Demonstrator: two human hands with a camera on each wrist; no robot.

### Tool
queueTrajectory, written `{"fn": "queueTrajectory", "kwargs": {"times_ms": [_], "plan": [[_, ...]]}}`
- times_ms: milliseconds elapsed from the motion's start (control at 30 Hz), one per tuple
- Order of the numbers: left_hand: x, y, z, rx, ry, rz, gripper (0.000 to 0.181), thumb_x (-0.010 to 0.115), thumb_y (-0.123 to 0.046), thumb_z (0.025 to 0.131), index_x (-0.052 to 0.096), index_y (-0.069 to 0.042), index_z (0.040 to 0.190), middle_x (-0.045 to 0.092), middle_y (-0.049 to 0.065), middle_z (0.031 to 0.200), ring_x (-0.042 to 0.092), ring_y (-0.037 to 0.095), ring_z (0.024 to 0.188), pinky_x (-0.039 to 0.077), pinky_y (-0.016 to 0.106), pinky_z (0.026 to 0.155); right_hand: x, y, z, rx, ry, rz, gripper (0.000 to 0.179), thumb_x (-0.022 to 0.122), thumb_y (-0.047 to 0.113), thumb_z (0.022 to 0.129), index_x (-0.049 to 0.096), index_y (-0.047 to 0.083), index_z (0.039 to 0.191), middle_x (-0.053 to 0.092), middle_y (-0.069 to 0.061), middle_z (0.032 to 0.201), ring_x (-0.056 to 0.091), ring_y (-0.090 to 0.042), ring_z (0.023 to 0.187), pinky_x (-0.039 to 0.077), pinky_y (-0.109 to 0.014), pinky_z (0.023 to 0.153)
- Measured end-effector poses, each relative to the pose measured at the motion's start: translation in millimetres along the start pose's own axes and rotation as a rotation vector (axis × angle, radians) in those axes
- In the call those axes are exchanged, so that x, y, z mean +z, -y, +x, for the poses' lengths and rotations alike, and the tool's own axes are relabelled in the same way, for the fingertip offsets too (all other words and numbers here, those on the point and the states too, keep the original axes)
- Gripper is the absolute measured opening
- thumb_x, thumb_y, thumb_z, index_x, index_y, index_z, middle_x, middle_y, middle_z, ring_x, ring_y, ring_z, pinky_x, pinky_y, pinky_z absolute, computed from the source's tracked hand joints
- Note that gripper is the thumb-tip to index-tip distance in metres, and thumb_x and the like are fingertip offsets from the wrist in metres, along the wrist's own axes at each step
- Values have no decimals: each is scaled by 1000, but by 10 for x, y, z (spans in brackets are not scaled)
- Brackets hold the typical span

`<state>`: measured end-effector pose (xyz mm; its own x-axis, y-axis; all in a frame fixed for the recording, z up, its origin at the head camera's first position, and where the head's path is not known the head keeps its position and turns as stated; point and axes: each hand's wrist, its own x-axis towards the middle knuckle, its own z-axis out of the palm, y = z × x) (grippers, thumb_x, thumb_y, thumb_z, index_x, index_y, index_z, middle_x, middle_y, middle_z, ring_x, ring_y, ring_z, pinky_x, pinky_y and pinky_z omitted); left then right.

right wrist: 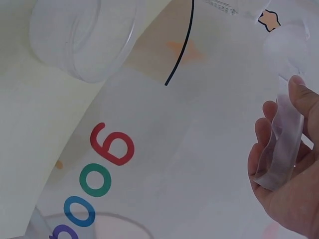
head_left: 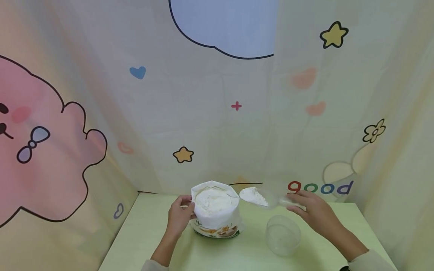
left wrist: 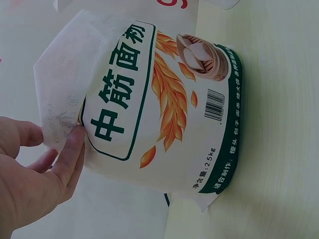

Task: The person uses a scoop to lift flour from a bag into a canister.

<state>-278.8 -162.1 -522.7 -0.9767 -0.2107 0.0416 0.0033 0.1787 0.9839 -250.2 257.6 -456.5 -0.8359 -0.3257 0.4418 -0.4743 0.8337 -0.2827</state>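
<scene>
An upright flour bag stands on the table, its white top rolled outward and flour showing inside. The left hand pinches the bag's folded rim on its left side; the left wrist view shows the thumb and fingers at that cuff. Held in the right hand by its handle is a clear plastic scoop, raised just right of the bag's mouth. White flour is heaped in the scoop. Below the scoop, a clear round plastic bowl sits on the table, right of the bag.
The pale green table runs back to a curtain-like printed cloth with stars, hearts and the word "good". More printed cloth hangs at both sides, close to the table's edges.
</scene>
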Motion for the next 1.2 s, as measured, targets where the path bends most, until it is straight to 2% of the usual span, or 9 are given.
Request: {"fn": "queueTrajectory", "kwargs": {"times_ms": [167,300,433,667,833,1067,1200], "plan": [[-5,-15,-20,-3,1,1,26,63,-2,97,62,6,122,62,20,108,68,16,76,68,33,65,-31,-93,-168,-16,-61,-40,37,86,23,83,77,13,118,71,1,108,60,-10,83,57,-29,64],[-2,-13,-23,-4,-2,-10,25,64,-3,97,63,7,120,62,21,107,68,17,75,68,34,66,-49,-203,-301,-35,-109,-60,34,89,20,77,79,14,110,67,7,100,53,-3,78,50,-22,57],[2,7,-24,-21,-16,-19,21,64,-4,98,63,9,114,63,20,102,70,18,72,68,33,66,-45,-319,-439,-5,-95,-65,33,89,20,76,79,18,107,62,14,92,47,0,76,44,-20,55],[0,7,-25,-39,-33,-41,15,64,-5,97,62,9,101,63,17,92,72,18,70,68,32,67,14,-539,-674,-3,-123,-66,33,90,18,73,79,19,104,60,18,87,44,3,74,42,-20,54],[-1,-11,-37,-40,-34,-46,14,64,-5,97,62,9,98,64,17,91,71,18,69,68,31,67,47,-672,-811,24,-93,-71,32,89,20,75,79,18,105,59,19,87,44,4,74,44,-20,55],[7,-9,-38,-45,-45,-59,15,64,-4,97,62,9,103,62,17,94,71,18,71,68,31,66,56,-809,-943,71,24,-145,31,87,27,80,79,16,108,60,17,90,44,3,76,49,-21,57],[14,-4,-38,-47,-47,-60,15,64,-4,97,62,9,104,62,17,95,71,18,71,68,32,67,66,-893,-947,12,17,-203,32,88,28,76,79,17,105,61,15,88,46,2,75,48,-22,55]]}}
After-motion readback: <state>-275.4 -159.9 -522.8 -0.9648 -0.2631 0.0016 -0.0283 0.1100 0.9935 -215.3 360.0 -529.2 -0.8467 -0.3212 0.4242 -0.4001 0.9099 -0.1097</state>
